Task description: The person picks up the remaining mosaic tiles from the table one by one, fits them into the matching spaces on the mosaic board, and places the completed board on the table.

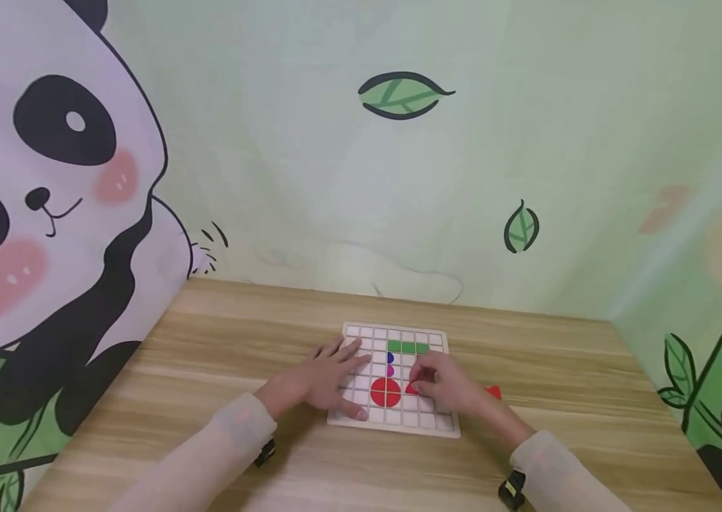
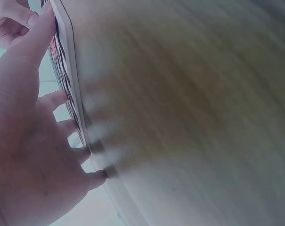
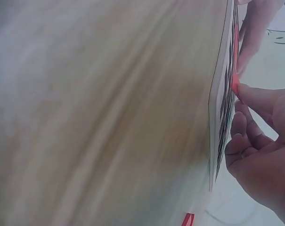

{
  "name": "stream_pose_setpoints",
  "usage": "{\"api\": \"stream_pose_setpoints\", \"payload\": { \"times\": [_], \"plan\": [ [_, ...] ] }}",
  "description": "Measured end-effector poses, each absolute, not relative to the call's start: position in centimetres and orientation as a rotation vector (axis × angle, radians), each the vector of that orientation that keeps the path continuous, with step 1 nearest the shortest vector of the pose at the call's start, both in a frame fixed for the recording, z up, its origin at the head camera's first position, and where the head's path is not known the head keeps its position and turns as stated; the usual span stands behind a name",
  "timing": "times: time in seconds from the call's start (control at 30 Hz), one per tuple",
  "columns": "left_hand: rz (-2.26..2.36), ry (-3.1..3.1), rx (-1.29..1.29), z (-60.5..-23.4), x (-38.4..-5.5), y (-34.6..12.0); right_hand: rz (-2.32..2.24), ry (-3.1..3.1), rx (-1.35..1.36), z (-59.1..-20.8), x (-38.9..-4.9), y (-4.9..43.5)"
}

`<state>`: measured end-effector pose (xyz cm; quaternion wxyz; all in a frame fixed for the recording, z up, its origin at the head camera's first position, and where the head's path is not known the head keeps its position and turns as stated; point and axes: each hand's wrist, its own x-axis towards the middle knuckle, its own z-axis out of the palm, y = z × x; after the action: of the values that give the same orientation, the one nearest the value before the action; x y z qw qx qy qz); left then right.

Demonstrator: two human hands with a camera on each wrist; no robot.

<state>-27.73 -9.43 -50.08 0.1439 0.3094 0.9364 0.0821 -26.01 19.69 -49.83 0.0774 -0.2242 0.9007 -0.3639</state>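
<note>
A white grid board (image 1: 361,414) lies flat on the wooden table. On it sit a green strip (image 1: 408,347), a small blue half-round piece (image 1: 390,358), a small magenta piece (image 1: 390,370) and a red circle (image 1: 385,392) made of quarter pieces. My left hand (image 1: 327,377) rests on the board's left side with fingers spread. Between thumb and fingertips my right hand (image 1: 444,384) pinches a small red piece (image 3: 235,84) at the board, just right of the circle. In the left wrist view the left fingers (image 2: 62,99) touch the board's edge.
Another red piece (image 1: 494,392) lies on the table (image 1: 565,384), right of the board and partly behind the right wrist. A wall cloth (image 1: 296,178) with a panda and leaves stands behind and beside the table.
</note>
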Motion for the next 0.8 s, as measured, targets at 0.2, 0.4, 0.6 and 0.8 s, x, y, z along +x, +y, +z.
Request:
{"api": "stream_pose_setpoints", "payload": {
  "times": [0.2, 0.4, 0.6, 0.8],
  "plan": [
    [0.256, 2.682, 0.883, -49.93, -27.60, -9.62, -0.986, 2.734, -0.711, -49.70, -26.08, 19.62],
    [0.270, 2.677, 0.886, -50.00, -27.49, -9.54, -0.961, 2.737, -0.739, -49.64, -25.96, 19.53],
    [0.264, 2.681, 0.892, -49.84, -27.77, -9.30, -0.924, 2.774, -0.746, -49.63, -26.13, 19.53],
    [0.243, 2.687, 0.871, -49.81, -27.73, -9.32, -0.890, 2.788, -0.795, -49.47, -26.18, 19.51]
  ]
}}
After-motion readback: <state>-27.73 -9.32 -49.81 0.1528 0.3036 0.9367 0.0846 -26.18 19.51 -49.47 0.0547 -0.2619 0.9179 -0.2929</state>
